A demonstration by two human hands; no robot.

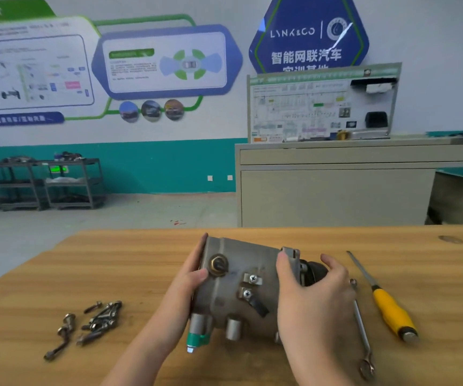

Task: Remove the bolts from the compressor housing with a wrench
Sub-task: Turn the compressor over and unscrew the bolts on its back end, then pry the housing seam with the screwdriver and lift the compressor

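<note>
We have the compressor housing (241, 285) lying on its side near the middle of the wooden table (141, 246), its two stub ports toward us. Our left hand (194, 274) cups the closed end, thumb over the top and fingers wrapped behind; our right hand (305, 285) curls round the pulley end, thumb on the flange. Both hold the body and neither holds a tool. The wrench (361, 324) lies on the table just beside our right wrist, and a yellow-handled screwdriver (392, 310) lies beyond it. A heap of loose bolts (96, 321) sits well to the left.

We judge the main risk to be the round body rolling once one hand lets go to fetch the wrench, which could knock it into the tools. A sweep of the left forearm could also scatter the bolts off the edge. Whether any bolts remain in the housing we cannot tell.
</note>
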